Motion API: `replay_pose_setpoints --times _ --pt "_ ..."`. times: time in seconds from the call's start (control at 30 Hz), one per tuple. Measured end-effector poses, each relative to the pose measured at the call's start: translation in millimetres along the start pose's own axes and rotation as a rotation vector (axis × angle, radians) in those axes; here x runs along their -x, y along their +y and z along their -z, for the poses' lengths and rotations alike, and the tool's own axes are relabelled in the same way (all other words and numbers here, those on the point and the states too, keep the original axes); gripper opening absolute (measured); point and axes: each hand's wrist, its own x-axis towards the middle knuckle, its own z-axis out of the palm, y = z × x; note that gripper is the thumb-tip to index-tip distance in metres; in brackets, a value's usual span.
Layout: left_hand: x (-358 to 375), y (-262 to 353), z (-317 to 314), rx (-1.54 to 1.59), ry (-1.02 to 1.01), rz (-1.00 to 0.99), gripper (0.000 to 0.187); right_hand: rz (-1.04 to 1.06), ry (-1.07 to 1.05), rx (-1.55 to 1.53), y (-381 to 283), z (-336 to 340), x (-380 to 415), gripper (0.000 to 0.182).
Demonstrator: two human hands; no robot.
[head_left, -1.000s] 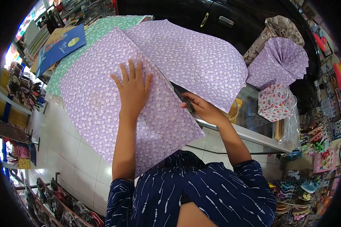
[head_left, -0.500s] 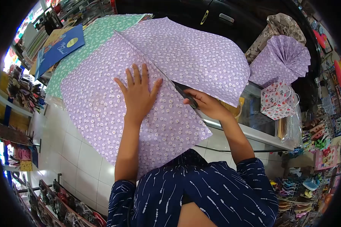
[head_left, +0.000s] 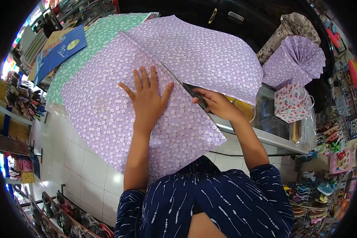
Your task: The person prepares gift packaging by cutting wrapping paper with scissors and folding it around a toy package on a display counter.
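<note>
A large sheet of lilac wrapping paper (head_left: 107, 107) with white flowers covers the counter and hangs over its near edge. My left hand (head_left: 148, 97) lies flat on it, fingers spread. In my right hand (head_left: 214, 102) is a pair of scissors (head_left: 190, 90) with dark handles, fingers wrapped round them. Their blades point up and to the left along a slit in the paper. Beyond the slit, the far part of the paper (head_left: 210, 55) bulges up and curls at its right end.
Green flowered paper (head_left: 107, 29) lies beneath at the back left, with a blue card (head_left: 63, 51) on top. Right of the paper stand a pleated lilac package (head_left: 291, 63), a brown patterned one (head_left: 291, 29) and a small floral bag (head_left: 292, 103) on the glass counter (head_left: 261, 133).
The scissors and my right hand have shifted slightly up along the slit. My left hand stays flat on the paper, and the near corner of the sheet has moved a little right.
</note>
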Motion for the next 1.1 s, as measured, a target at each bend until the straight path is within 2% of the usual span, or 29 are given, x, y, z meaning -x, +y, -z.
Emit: replay_pose_setpoints --times 0.17,0.27,0.37,0.47,0.67,0.77,1.1 --pt "0.0 -0.4 0.6 0.017 0.002 -0.004 0.069 -0.089 -0.028 0.01 -11.3 2.5 -3.5 0.034" --pt "0.4 -1.3 -0.2 0.014 0.004 -0.013 0.069 -0.002 0.031 -0.044 -0.9 -1.1 -11.2 0.036" --pt "0.3 -1.4 -0.2 0.012 -0.002 -0.014 0.07 -0.043 -0.007 0.027 -8.4 1.1 -18.7 0.036" --pt "0.4 -2.2 -2.3 -0.005 0.01 -0.022 0.071 0.105 -0.011 -0.054 4.4 4.8 -23.2 0.034" --pt "0.7 -3.1 -2.1 0.019 0.003 -0.031 0.07 0.007 -0.02 -0.072 9.2 10.3 -23.8 0.032" --pt "0.3 -2.1 3.1 -0.035 -0.087 -0.005 0.07 -0.062 0.005 -0.094 -1.9 7.5 -17.4 0.031" --pt "0.2 -2.7 1.5 -0.017 -0.066 -0.019 0.069 -0.107 0.081 0.12 -5.2 1.7 -10.6 0.032"
